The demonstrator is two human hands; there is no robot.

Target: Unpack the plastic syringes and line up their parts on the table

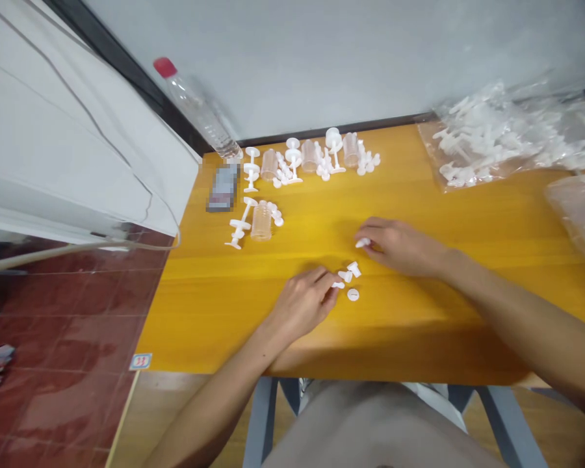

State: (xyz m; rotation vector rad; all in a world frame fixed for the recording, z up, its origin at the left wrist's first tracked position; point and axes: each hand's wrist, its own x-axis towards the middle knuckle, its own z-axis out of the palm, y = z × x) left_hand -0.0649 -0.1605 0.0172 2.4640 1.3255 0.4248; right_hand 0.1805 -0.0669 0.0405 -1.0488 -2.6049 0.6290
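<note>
My right hand [387,244] is closed in a pinch on a small white plastic piece [363,242], just above the wooden table [419,338]. Closer to me, my left hand [312,299] has its fingertips closed on another small white plastic piece [338,285], at the edge of a little group. In that group lie a white flanged plug [353,268], a second white piece [346,276] and a round white disc with a dark slit [353,294]. The exact kind of these parts is too small to make out.
Along the back stand clear plastic cylinders [269,165], white plunger-like parts [251,169] and small white pieces in sets. One more clear cylinder [261,221] sits nearer. A water bottle [199,114], a phone [223,187] and a bag of white parts [507,143] edge the table.
</note>
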